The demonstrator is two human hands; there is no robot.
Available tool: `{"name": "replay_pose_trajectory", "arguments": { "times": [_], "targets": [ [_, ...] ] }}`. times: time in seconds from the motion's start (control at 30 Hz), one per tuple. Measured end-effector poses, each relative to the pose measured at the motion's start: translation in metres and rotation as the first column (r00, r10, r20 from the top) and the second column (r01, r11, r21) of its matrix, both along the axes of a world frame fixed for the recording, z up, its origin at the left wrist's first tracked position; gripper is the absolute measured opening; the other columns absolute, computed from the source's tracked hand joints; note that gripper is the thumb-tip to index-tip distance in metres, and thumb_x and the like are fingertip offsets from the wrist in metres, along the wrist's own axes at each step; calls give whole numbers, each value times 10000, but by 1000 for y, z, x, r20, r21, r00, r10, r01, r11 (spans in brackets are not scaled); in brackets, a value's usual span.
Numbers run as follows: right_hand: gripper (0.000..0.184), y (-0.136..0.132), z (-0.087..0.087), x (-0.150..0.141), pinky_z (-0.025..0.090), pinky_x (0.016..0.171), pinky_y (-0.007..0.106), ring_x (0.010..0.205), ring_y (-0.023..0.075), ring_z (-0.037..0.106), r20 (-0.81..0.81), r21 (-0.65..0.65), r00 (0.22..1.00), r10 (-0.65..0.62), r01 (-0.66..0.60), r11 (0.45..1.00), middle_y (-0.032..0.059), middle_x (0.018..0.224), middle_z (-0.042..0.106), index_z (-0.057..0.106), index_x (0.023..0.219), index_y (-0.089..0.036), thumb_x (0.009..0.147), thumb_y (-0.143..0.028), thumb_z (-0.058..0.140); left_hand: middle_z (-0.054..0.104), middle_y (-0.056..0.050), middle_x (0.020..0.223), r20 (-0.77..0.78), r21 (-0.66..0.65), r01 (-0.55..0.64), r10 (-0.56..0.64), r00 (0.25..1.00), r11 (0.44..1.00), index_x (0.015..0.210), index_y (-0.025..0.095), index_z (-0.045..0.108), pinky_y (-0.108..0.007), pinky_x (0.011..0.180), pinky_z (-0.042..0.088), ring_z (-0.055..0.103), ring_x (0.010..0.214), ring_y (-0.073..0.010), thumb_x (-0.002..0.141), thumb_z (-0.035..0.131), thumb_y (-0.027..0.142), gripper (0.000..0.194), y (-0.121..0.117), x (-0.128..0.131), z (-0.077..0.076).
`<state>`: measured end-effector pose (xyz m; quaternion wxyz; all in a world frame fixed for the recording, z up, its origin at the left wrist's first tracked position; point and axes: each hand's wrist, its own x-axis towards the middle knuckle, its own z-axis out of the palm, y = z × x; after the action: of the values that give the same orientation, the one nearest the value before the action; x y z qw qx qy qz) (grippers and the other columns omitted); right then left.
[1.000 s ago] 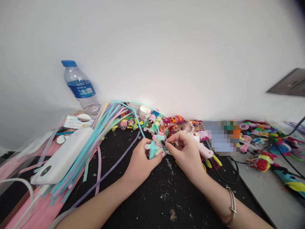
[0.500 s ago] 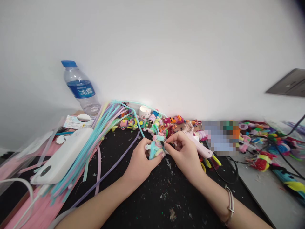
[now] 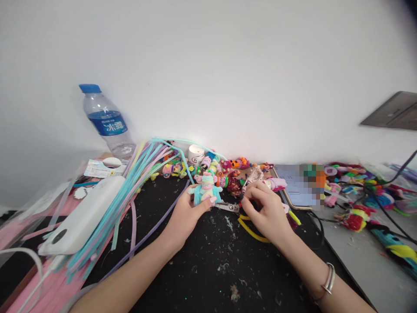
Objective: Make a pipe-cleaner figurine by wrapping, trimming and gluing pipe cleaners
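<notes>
My left hand (image 3: 187, 213) is closed round a small fuzzy pipe-cleaner figure (image 3: 206, 191) in turquoise, pink and pale yellow, the thumb across its lower front. To the right of it, my right hand (image 3: 265, 208) pinches a small black piece (image 3: 241, 196) between thumb and fingertips, apart from the figure. A flat silver metal tool end (image 3: 230, 207) lies on the black surface between the hands; I cannot tell what tool it is. Below the right fingers lies a yellow pipe cleaner (image 3: 252, 233), partly covered.
At left, a bundle of pastel pipe cleaners (image 3: 130, 187) lies beside a white power bank (image 3: 81, 217), with a water bottle (image 3: 106, 121) behind. A white paper roll (image 3: 196, 154) and several colourful figures (image 3: 239, 163) line the wall. A phone (image 3: 295, 187) and cables (image 3: 384, 208) are at right.
My right hand has drawn away from the figure to the right, with the black piece in its fingers. The figure now faces me more fully, and the silver tool end shows.
</notes>
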<state>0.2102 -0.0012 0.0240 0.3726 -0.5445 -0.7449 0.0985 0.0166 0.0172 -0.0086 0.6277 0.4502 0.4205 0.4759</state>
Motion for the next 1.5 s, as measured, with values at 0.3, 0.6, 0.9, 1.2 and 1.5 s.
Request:
{"name": "replay_pose_trajectory", "arguments": {
  "times": [0.3,0.6,0.9,1.2,1.5],
  "targets": [
    [166,-7,-7,9,446,691,293,804,170,531,225,-136,953,202,-174,975,42,892,525,632,871,-229,802,-115,533,637,-71,1053,33,-31,-33,34,999,999,1076,174,553,-312,819,484,584,943,-180,731,687,326,400,2,-3,0],
    [151,-11,-11,-5,442,709,279,798,161,546,335,-171,925,176,-124,977,25,910,533,640,833,-227,790,-99,572,631,-72,1059,16,-21,-34,34,999,999,1081,162,548,-306,821,481,579,965,-184,729,692,300,405,1,-1,1],
    [180,-8,-16,0,449,686,261,798,148,544,137,-194,978,157,-129,973,13,869,528,643,795,-229,777,-69,563,635,-67,1075,22,-32,-26,26,999,999,1106,172,545,-301,812,486,587,986,-194,716,694,282,431,2,0,0],
    [197,-10,-13,-3,447,713,278,821,155,538,147,-200,972,186,-155,968,20,885,526,648,828,-235,804,-75,536,643,-59,1041,-28,-7,-4,3,1000,1000,1092,170,555,-323,841,472,596,953,-191,719,680,281,409,2,-1,-1],
    [215,-8,-10,1,456,756,304,866,171,555,70,-158,977,203,-190,969,41,911,564,616,951,-230,862,-117,457,647,-66,1046,-11,-15,-6,5,1000,1000,1090,170,560,-330,841,474,599,962,-201,718,682,282,407,1,-1,-1]
  ]
}}
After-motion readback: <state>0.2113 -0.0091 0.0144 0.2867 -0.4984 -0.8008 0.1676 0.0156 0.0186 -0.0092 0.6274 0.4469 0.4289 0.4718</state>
